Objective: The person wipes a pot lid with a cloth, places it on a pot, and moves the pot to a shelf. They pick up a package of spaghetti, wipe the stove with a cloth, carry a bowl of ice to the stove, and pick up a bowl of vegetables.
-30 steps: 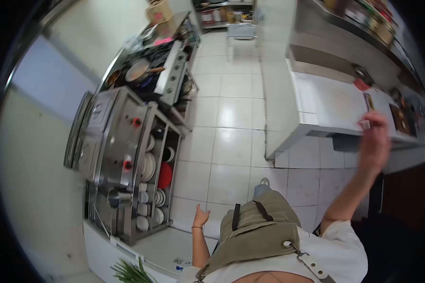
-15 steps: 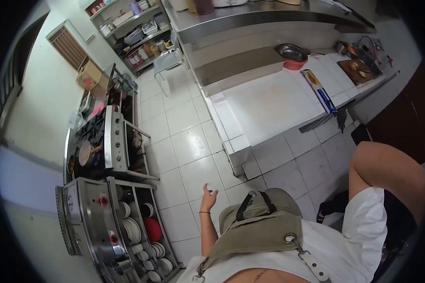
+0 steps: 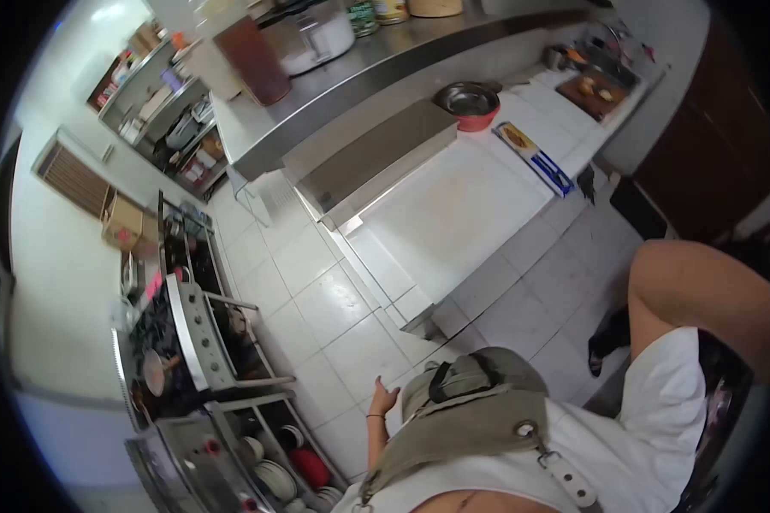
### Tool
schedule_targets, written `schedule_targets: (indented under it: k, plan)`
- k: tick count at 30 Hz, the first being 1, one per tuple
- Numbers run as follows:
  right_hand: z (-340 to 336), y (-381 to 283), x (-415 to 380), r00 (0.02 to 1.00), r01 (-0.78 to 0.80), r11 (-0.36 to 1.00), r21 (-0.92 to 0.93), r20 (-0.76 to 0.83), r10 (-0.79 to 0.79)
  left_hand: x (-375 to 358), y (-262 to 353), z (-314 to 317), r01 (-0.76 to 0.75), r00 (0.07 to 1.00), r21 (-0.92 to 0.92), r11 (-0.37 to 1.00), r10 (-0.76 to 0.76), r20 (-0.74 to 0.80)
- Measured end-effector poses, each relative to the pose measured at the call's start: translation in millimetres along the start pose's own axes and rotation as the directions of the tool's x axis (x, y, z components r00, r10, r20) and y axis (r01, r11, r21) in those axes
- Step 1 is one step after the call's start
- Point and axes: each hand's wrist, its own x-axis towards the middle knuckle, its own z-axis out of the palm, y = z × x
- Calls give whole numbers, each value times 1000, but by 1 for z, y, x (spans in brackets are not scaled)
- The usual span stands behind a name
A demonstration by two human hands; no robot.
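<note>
My left hand (image 3: 383, 398) hangs at my side above the white floor tiles, fingers loosely apart and holding nothing. My right arm (image 3: 701, 291) is bent upward at the right edge of the view; its hand is out of the frame. I wear a white shirt and an olive apron (image 3: 466, 419). The white worktop (image 3: 453, 205) lies ahead of me, with a long blue box of wrap (image 3: 535, 158) and a metal bowl on a red one (image 3: 468, 101) on it.
A gas stove with a pan (image 3: 175, 342) and a steel rack of plates (image 3: 274, 470) line the left. A steel counter (image 3: 351, 68) with containers runs behind the worktop. A cutting board (image 3: 592, 90) sits far right. Dark cabinets (image 3: 701, 145) stand at right.
The view has swung right and upward. My right hand, earlier raised near the worktop, has gone out of the frame. The left hand stays hanging open.
</note>
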Motion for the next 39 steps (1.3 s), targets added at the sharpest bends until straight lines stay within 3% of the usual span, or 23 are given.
schedule_targets:
  k: [2, 7, 9, 13, 15, 17, 18, 19, 21, 22, 23, 26, 28, 32, 34, 39]
  plan:
    - [-4, 0, 0, 1000, -23, 999, -40, -21, 22, 11, 6, -7, -51, 998, 41, 998, 51, -20]
    - [-26, 1, -9, 997, -80, 990, -115, -18, 78, 42, 53, -8, -113, 990, 71, 991, 105, 97]
    - [-41, 1, -17, 996, -89, 985, -147, -13, 88, 57, 83, 2, -241, 956, 158, 958, 206, 208]
    - [-82, 2, -48, 989, -147, 964, -220, -54, 138, 79, 145, 43, -318, 903, 340, 885, 173, 394]
    - [-108, 3, -68, 986, -165, 953, -255, -54, 156, 102, 174, 73, -383, 860, 339, 860, 197, 471]
    - [-142, 2, -87, 982, -185, 942, -281, -29, 185, 132, 182, 118, -587, 750, 253, 769, 399, 527]
    - [-158, 2, -95, 982, -181, 938, -295, -7, 187, 205, 139, 173, -822, 558, 301, 483, 581, 592]
    - [-174, 2, -103, 982, -174, 937, -304, 14, 187, 241, 136, 207, -931, 325, 342, 128, 720, 614]
    - [-211, 4, -120, 982, -166, 934, -316, 35, 187, 210, 228, 221, -742, 639, 320, 589, 477, 604]
    - [-227, 6, -127, 982, -161, 932, -323, 43, 185, 152, 326, 205, -567, 759, 324, 757, 327, 563]
    - [-242, 10, -136, 984, -150, 934, -325, 45, 174, 162, 368, 220, -572, 763, 326, 753, 342, 549]
    - [-289, 27, -159, 989, -123, 940, -318, 39, 142, 162, 438, 265, -659, 695, 208, 723, 478, 537]
    - [-318, 37, -173, 992, -101, 943, -317, 44, 121, 155, 480, 285, -750, 584, 106, 654, 577, 571]
    - [-375, 63, -206, 992, -94, 939, -330, 47, 116, 134, 573, 303, -692, 512, -22, 721, 513, 689]
    - [-404, 78, -226, 993, -91, 938, -334, 45, 113, 137, 607, 321, -637, 433, -148, 756, 511, 743]
    - [-486, 127, -276, 992, -81, 929, -362, 60, 110, 154, 737, 367, -669, 304, -253, 699, 567, 765]
